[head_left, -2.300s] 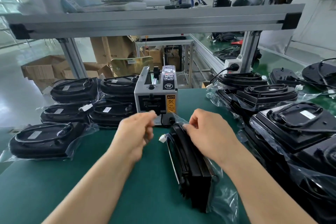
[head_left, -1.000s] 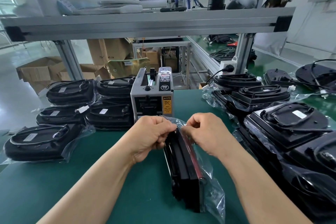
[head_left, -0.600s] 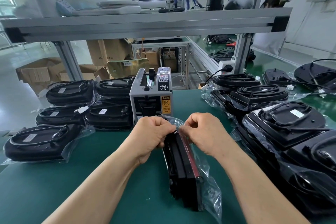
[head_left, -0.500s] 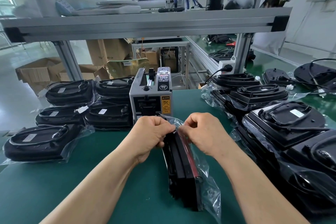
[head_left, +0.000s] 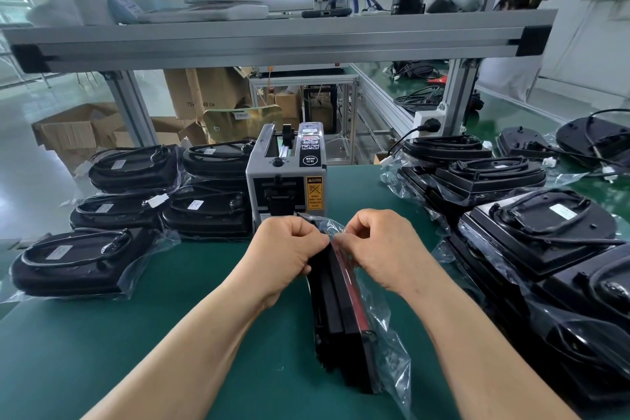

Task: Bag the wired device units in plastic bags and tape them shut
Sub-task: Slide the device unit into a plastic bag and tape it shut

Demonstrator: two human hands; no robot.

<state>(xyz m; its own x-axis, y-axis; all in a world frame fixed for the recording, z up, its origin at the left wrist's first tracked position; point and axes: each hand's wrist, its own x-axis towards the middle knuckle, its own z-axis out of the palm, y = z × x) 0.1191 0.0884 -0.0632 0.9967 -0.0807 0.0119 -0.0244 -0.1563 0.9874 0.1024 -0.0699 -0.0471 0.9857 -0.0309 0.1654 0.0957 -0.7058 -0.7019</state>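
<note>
Trouble looks likeliest at the bag mouth: the black wired device unit (head_left: 335, 310) stands on its narrow edge on the green table (head_left: 163, 334), just in front of the grey tape dispenser (head_left: 286, 187), and I reckon a sideways tug could tip it or wrinkle its clear plastic bag (head_left: 387, 348). Over its top end the left hand (head_left: 289, 249) and right hand (head_left: 378, 245) meet, fingers curled, pinching the folded film.

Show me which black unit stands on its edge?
The middle unit, its bag pinched by the left hand and right hand; the others lie flat.
</note>
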